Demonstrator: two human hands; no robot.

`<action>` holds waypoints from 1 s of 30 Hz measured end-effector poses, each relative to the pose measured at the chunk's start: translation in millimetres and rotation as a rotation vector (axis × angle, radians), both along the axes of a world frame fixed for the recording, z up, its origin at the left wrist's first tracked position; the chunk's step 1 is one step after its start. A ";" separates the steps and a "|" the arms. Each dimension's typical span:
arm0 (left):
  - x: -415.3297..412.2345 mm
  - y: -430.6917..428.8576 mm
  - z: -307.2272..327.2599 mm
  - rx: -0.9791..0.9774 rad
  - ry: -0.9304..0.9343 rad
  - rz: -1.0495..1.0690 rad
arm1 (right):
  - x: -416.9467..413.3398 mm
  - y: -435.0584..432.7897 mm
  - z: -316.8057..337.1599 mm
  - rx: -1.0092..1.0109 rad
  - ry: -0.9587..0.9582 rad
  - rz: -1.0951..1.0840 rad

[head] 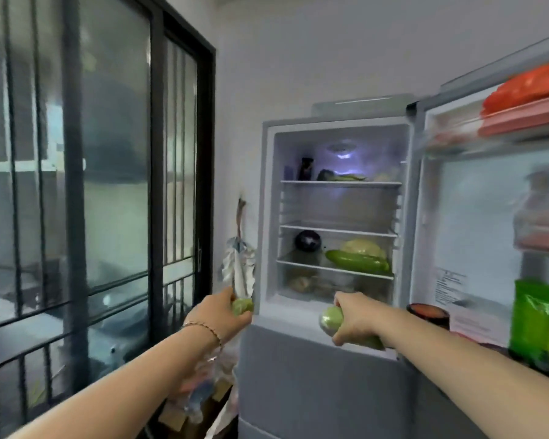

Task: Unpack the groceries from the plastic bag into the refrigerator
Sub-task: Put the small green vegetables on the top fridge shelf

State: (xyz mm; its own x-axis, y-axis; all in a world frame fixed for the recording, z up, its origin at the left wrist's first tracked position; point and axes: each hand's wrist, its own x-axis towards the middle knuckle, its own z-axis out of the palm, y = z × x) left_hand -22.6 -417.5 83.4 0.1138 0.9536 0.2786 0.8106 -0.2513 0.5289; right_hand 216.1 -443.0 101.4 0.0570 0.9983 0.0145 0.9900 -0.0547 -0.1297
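Note:
The refrigerator (267,217) stands open ahead, its door (476,217) swung to the right. My left hand (222,312) grips a pale green vegetable (243,305) just left of the fridge's lower edge. My right hand (357,315) grips a longer pale green gourd (330,318) in front of the bottom of the open compartment. A clear plastic bag (203,384) hangs below my left forearm. On the third shelf lie a long green gourd (355,261), a pale cabbage (363,247) and a dark purple round vegetable (308,240).
The door shelves hold a green packet (533,324), a red-lidded jar (428,313) and red packs (530,83) on top. A cloth (240,267) hangs on the wall left of the fridge. A dark-framed glass sliding door (108,185) fills the left side.

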 end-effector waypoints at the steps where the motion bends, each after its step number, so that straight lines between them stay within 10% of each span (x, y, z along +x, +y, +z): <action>1: 11.0 26.3 10.1 0.009 0.014 -0.024 | 8.8 19.0 9.0 0.026 0.000 -0.020; 19: 200.2 362.3 148.3 0.487 -0.261 -0.281 | 155.0 323.6 163.2 0.825 0.136 -0.079; 30: 248.3 527.2 248.9 0.524 -0.111 -0.192 | 172.5 501.6 251.2 0.671 0.274 -0.090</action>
State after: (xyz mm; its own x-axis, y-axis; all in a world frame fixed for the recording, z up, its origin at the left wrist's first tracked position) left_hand 225.7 109.8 332.3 0.2148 0.6499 0.7290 0.6712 -0.6405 0.3732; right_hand 388.6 58.6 352.5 0.2280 0.7706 0.5951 0.9126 0.0438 -0.4064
